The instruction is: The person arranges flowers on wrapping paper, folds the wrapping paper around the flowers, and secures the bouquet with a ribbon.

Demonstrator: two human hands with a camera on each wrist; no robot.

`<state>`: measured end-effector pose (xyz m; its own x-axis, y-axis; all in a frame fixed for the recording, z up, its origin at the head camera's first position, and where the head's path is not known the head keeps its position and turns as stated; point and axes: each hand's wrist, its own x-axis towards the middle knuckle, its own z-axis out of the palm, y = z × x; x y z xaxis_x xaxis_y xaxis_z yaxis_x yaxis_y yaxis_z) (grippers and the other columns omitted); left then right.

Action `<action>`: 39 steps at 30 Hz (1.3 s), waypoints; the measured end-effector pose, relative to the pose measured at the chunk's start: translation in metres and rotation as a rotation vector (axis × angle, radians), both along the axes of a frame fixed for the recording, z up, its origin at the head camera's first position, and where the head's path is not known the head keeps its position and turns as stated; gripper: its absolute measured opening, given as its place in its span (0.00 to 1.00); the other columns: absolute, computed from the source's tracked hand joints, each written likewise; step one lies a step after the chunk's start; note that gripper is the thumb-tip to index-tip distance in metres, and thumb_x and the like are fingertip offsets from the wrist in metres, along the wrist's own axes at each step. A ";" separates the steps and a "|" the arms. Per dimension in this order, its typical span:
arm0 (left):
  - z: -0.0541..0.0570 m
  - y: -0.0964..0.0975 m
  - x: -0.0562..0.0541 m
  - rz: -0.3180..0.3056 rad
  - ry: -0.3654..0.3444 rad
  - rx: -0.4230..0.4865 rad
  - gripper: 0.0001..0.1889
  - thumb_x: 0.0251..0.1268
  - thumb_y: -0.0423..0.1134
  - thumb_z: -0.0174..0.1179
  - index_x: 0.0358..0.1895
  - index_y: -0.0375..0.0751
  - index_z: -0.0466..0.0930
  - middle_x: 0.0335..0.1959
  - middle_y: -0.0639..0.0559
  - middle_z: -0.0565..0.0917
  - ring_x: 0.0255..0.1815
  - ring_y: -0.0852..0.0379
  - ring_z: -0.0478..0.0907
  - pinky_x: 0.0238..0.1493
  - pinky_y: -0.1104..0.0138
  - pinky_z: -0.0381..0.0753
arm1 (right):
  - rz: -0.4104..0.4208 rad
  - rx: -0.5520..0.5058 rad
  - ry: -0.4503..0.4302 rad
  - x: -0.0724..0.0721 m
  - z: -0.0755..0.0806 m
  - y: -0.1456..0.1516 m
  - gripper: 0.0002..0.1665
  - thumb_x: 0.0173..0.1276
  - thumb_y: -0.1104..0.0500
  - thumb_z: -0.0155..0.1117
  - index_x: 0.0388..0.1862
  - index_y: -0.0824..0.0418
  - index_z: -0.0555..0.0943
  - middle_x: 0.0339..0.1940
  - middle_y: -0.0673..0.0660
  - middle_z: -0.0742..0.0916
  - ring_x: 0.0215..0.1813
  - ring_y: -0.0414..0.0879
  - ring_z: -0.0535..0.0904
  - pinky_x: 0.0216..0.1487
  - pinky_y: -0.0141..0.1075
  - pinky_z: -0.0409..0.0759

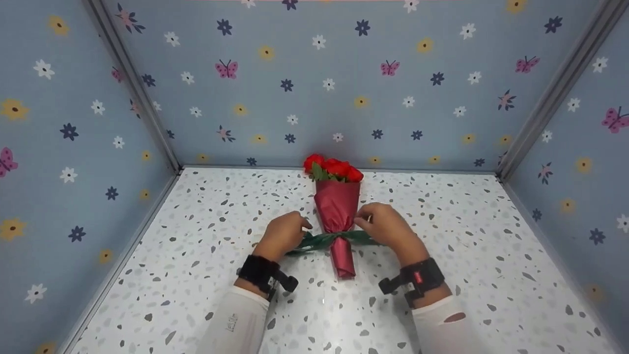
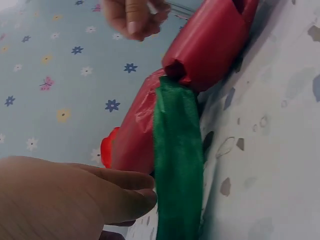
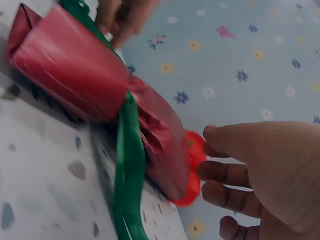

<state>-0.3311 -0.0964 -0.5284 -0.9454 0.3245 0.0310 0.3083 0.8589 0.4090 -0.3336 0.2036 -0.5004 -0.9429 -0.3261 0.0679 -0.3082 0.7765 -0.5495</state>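
Observation:
A bouquet of red roses in dark red wrapping paper lies on the tabletop, blooms toward the back wall. Around its narrow waist runs a green ribbon, its two ends spread to left and right. My left hand is at the ribbon's left end; its fingertips come up to the ribbon's edge in the left wrist view, with no plain grip on it. On the other side, my right hand hovers beside the wrapping. Its fingers are loosely bent and hold nothing in the right wrist view.
A white speckled tabletop carries the bouquet. Blue panels with flowers and butterflies enclose it: a back wall, a left wall and a right wall. Each wrist wears a black camera strap.

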 end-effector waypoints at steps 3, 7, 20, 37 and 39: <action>-0.005 0.004 0.000 -0.020 0.013 -0.030 0.11 0.75 0.33 0.73 0.55 0.48 0.98 0.51 0.48 0.93 0.52 0.45 0.91 0.56 0.50 0.91 | 0.054 0.014 0.004 0.007 -0.006 -0.027 0.08 0.81 0.52 0.75 0.51 0.52 0.95 0.44 0.51 0.92 0.48 0.46 0.88 0.53 0.49 0.90; -0.009 0.006 -0.001 -0.017 0.008 -0.041 0.08 0.72 0.34 0.77 0.49 0.49 1.00 0.48 0.51 0.96 0.49 0.47 0.91 0.51 0.52 0.91 | 0.089 0.072 -0.018 0.013 -0.017 -0.048 0.13 0.81 0.50 0.76 0.57 0.51 0.94 0.51 0.52 0.93 0.54 0.48 0.89 0.60 0.51 0.90; -0.003 -0.010 -0.002 0.052 0.076 -0.069 0.05 0.67 0.30 0.75 0.37 0.45 0.96 0.39 0.49 0.94 0.43 0.45 0.90 0.47 0.50 0.91 | 0.084 0.110 -0.036 0.016 -0.027 -0.058 0.12 0.81 0.49 0.75 0.55 0.52 0.94 0.49 0.53 0.88 0.46 0.46 0.84 0.51 0.46 0.88; 0.020 -0.069 0.001 0.223 -0.130 -0.149 0.08 0.67 0.28 0.68 0.40 0.41 0.95 0.42 0.47 0.96 0.43 0.45 0.91 0.50 0.46 0.92 | 0.042 0.084 -0.109 0.019 -0.023 -0.058 0.12 0.80 0.49 0.76 0.54 0.53 0.94 0.46 0.52 0.90 0.44 0.45 0.85 0.47 0.43 0.88; 0.020 -0.074 0.002 0.236 -0.148 -0.161 0.07 0.66 0.28 0.68 0.39 0.41 0.94 0.41 0.46 0.95 0.41 0.46 0.91 0.48 0.46 0.92 | 0.041 0.089 -0.096 0.018 -0.024 -0.058 0.12 0.80 0.49 0.76 0.54 0.53 0.94 0.46 0.52 0.90 0.45 0.45 0.85 0.48 0.45 0.88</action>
<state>-0.3293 -0.1704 -0.5088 -0.9856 0.0849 -0.1461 0.0399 0.9571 0.2870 -0.3155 0.1452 -0.5242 -0.9295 -0.3650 -0.0525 -0.2899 0.8114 -0.5076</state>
